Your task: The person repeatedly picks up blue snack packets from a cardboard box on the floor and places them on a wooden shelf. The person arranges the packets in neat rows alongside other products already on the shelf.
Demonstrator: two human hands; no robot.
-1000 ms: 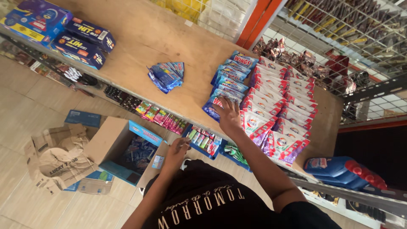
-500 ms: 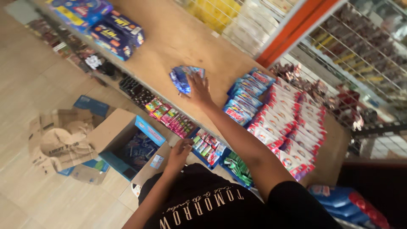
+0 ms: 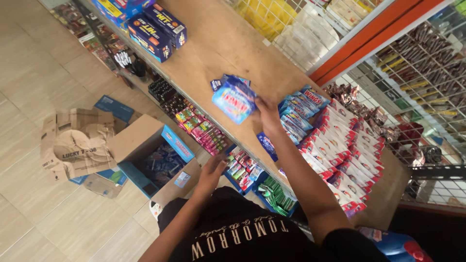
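On the long bare plywood shelf that runs across the view, most of the board is uncovered, its grain matt and pale. At its far end, close-packed rows of glossy red-and-white sachets lie overlapping like tiles, and beside them a shorter row of shiny blue sachets is already laid flat. That row looks only partly built. At the other end of the board sit dark blue rectangular cartons, stiff and square-edged.

Down on the tiled floor, an open brown cardboard box with a blue printed side holds more blue packets, so stock seems left to put out. Crumpled brown packing paper lies next to it, creased and limp.

Up over the middle of the board, the right hand pinches a thin, floppy bundle of blue plastic sachets by its edge, fingers closed on it, just beside the blue row and lifted a little above the wood. Lower, the left hand hangs loosely spread and holding nothing, near the shelf's front edge above the small bright packets on the tier below.
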